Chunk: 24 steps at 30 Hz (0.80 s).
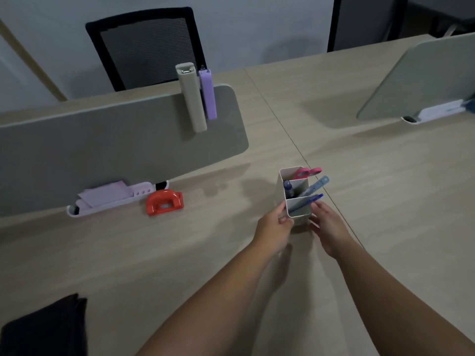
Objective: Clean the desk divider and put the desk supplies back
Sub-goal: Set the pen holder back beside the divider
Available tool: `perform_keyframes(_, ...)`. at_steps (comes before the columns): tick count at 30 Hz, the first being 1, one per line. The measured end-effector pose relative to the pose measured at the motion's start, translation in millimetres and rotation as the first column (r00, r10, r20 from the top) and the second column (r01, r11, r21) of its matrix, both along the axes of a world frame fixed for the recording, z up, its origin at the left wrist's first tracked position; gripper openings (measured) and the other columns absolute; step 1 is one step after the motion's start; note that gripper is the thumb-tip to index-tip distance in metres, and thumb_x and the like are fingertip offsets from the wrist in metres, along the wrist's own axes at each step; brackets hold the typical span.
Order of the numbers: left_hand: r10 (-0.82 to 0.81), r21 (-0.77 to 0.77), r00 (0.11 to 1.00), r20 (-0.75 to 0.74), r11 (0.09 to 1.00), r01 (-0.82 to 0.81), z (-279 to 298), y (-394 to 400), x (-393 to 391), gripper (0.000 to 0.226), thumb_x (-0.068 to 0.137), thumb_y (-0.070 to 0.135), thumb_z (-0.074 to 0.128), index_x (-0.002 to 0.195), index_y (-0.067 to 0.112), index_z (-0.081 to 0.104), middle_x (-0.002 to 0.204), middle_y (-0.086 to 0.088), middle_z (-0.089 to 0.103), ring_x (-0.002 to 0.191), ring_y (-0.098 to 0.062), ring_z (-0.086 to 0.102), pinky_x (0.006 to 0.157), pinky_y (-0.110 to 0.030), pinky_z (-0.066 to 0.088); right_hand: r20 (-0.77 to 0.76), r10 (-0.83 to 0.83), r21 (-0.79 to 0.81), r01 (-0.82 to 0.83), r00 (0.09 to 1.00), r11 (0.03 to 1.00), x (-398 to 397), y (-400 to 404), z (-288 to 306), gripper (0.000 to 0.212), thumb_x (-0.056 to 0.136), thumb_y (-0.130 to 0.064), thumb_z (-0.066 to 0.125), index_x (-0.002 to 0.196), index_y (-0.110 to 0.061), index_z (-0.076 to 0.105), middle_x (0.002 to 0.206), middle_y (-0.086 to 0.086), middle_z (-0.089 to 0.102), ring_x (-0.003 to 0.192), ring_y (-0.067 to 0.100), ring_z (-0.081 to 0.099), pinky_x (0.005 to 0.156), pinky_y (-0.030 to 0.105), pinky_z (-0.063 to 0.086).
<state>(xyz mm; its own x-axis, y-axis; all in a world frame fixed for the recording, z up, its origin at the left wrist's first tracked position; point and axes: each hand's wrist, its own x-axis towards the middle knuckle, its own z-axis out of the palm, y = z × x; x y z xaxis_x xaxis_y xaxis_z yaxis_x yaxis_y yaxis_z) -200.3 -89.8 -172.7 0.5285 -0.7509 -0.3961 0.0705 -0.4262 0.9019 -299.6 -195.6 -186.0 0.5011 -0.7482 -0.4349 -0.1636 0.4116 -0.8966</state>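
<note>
Two hands, left hand point(276, 223) and right hand point(326, 223), clasping pen holder point(295, 199) beside desk seam point(290, 140).

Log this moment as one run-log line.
left hand: holds organizer | right hand: holds organizer | organizer: upright on desk, right of divider | contents: scissors, pens

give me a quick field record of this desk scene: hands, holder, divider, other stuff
left hand: grips pen holder's left side
right hand: grips its right side
pen holder: upright on desk, three compartments, holds scissors, pens
divider: two clips on top edge
tray: at divider's foot
hole punch: red, beside tray
cloth: dark, near left corner
</note>
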Motion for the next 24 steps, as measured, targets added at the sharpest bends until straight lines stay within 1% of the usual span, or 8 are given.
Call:
perform_keyframes(2,0.040,-0.024,0.999,0.013,0.999,-0.039,4,8,9,0.053,0.090,0.006,0.047,0.136,0.032,0.052,0.095,-0.012,0.069,0.057,0.001,0.055,0.068,-0.018,0.041,-0.003,0.062,-0.030,-0.062,0.998,0.998,10,5,-2,0.027,0.100,-0.019,0.043,0.123,-0.013,0.057,0.104,0.005,0.067,0.092,0.021,0.061,0.073,0.043,0.052)
perform_keyframes(4,0.075,-0.025,0.997,0.010,0.997,-0.075,5,19,18,0.053,0.090,0.004,0.047,0.136,0.031,0.052,0.102,-0.012,0.070,0.052,0.006,0.049,0.063,-0.013,0.039,0.015,0.113,-0.042,-0.112,0.994,0.993,22,14,-1,0.025,0.100,-0.018,0.043,0.121,-0.014,0.057,0.109,0.008,0.065,0.091,0.019,0.063,0.074,0.033,0.052)
perform_keyframes(8,0.162,-0.039,0.987,0.022,0.986,-0.161,3,43,44,0.054,0.088,0.004,0.049,0.133,0.033,0.054,0.107,0.002,0.071,0.065,-0.011,0.055,0.071,-0.016,0.041,-0.008,0.205,-0.055,-0.205,0.979,0.977,58,33,-1,0.023,0.100,-0.016,0.042,0.116,-0.018,0.059,0.116,0.012,0.065,0.100,0.021,0.063,0.079,0.027,0.051)
perform_keyframes(11,0.250,-0.034,0.968,0.022,0.968,-0.249,0,67,70,0.055,0.087,0.003,0.050,0.134,0.029,0.054,0.113,0.009,0.069,0.078,-0.002,0.058,0.077,-0.018,0.042,-0.044,0.287,-0.069,-0.289,0.957,0.955,91,51,-3,0.029,0.100,-0.017,0.043,0.125,-0.019,0.056,0.125,0.014,0.062,0.116,0.031,0.058,0.095,0.042,0.048)
perform_keyframes(13,0.299,-0.034,0.954,0.034,0.954,-0.298,-3,83,88,0.056,0.086,0.002,0.051,0.134,0.030,0.054,0.111,0.011,0.070,0.073,-0.001,0.057,0.075,-0.019,0.042,-0.060,0.325,-0.085,-0.329,0.944,0.940,112,66,-4,0.029,0.100,-0.015,0.043,0.125,-0.020,0.056,0.123,0.015,0.063,0.116,0.037,0.055,0.102,0.050,0.043)
perform_keyframes(16,0.336,-0.035,0.938,0.089,0.942,-0.335,-5,106,111,0.059,0.085,0.002,0.050,0.136,0.030,0.052,0.109,0.006,0.072,0.066,0.000,0.054,0.071,-0.018,0.041,-0.028,0.369,-0.108,-0.370,0.929,0.923,142,86,-5,0.025,0.099,-0.014,0.045,0.114,-0.028,0.059,0.101,-0.001,0.067,0.095,0.022,0.059,0.093,0.040,0.046)
perform_keyframes(18,0.350,-0.011,0.928,0.128,0.936,-0.352,-6,115,125,0.058,0.087,0.002,0.050,0.138,0.030,0.050,0.104,-0.006,0.071,0.064,-0.007,0.055,0.071,-0.016,0.040,-0.038,0.382,-0.125,-0.384,0.923,0.915,157,95,-9,0.029,0.099,-0.016,0.045,0.124,-0.027,0.056,0.106,0.001,0.065,0.096,0.016,0.053,0.097,0.045,0.046)
perform_keyframes(24,0.295,0.015,0.921,0.256,0.951,-0.308,-17,124,159,0.056,0.086,0.004,0.046,0.136,0.031,0.050,0.108,-0.005,0.069,0.096,-0.024,0.063,0.078,-0.022,0.044,-0.040,0.374,-0.211,-0.374,0.927,0.903,189,109,-15,0.030,0.099,-0.014,0.046,0.124,-0.025,0.058,0.095,-0.013,0.063,0.091,0.011,0.055,0.082,0.026,0.043)
